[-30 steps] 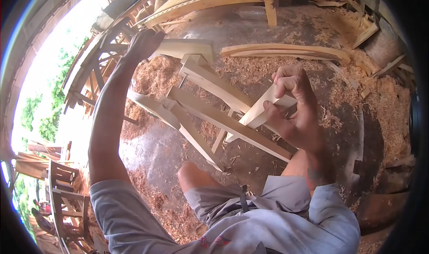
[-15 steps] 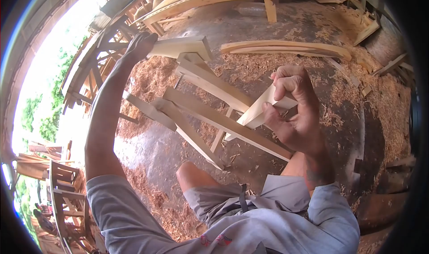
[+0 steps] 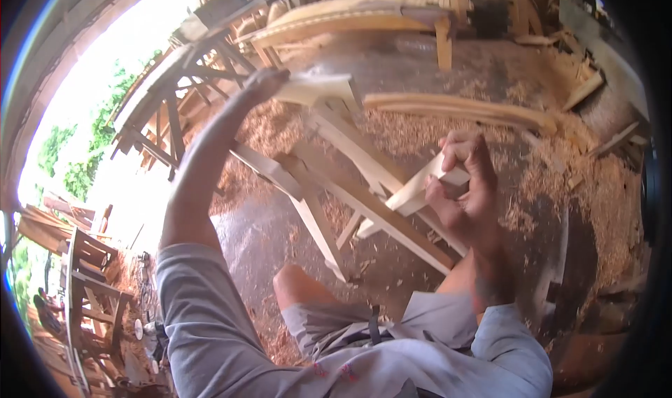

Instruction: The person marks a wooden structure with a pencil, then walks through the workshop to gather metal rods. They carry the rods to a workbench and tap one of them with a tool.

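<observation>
Chair-like frame (image 3: 381,214), pale bare wood, angular members: centre, over dark, shavings-strewn floor (image 3: 413,62). Left hand (image 3: 266,84): closed on its far left end. Right hand (image 3: 465,184): thumb and fingers clasping its right end. Beyond: long curved tan timber (image 3: 455,109).

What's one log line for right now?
left hand: at end of far board | right hand: curled at light wooden piece | floor: wood shavings

I see 1 pale, bare wooden frame (image 3: 381,212) mid-view, set diagonally: 2 long rails (image 3: 353,143), angled side pieces (image 3: 318,233).
</observation>
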Motion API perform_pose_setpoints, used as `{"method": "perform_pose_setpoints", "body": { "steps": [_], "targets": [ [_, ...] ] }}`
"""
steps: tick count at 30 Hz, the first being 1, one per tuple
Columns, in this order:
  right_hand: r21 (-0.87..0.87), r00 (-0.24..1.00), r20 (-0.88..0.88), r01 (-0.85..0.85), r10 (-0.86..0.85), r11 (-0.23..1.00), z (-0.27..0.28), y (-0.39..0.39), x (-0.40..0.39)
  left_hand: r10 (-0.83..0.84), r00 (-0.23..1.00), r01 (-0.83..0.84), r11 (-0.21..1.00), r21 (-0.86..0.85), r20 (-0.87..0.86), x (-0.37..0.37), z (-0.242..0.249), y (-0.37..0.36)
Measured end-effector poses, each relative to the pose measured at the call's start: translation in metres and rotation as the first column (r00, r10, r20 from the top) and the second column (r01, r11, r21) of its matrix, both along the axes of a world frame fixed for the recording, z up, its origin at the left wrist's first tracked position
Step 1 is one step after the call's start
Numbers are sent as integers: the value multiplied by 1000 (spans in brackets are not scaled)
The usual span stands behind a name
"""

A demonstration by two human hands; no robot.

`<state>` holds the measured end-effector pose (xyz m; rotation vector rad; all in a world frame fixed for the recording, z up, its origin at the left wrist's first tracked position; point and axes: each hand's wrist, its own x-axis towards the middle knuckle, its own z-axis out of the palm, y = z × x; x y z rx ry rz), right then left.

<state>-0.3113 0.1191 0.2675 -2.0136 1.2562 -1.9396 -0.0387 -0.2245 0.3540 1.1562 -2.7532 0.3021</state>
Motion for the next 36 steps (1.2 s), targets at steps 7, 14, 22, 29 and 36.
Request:
{"method": "perform_pose_setpoints", "body": {
  "steps": [7, 14, 22, 29, 36],
  "targets": [
    [-53, 999, -39, -6, 4, 999, 0, -3, -2, 34, 862, -167, 961, -221, -507, 27, -5, 13],
    [-58, 998, -54, -24, 21, 998, -1, -7, -5, 322, 754, 284, 627, 726, -573, 156, -15, 55],
    [-9, 999, -43, -13, 13, 1000, 1, -8, -5, 672, 96, 361, 664, 655, -734, 120, -69, 122],
    [-12, 992, 114, -59, 60, 998, -1, -20, -19, 455, 38, 200, 869, 453, -890, 114, -47, 145],
    [-77, 980, 143, -130, 140, 989, -5, -41, -28, 302, -22, 81, 951, 299, -953, 108, -28, 153]
  ]
}}
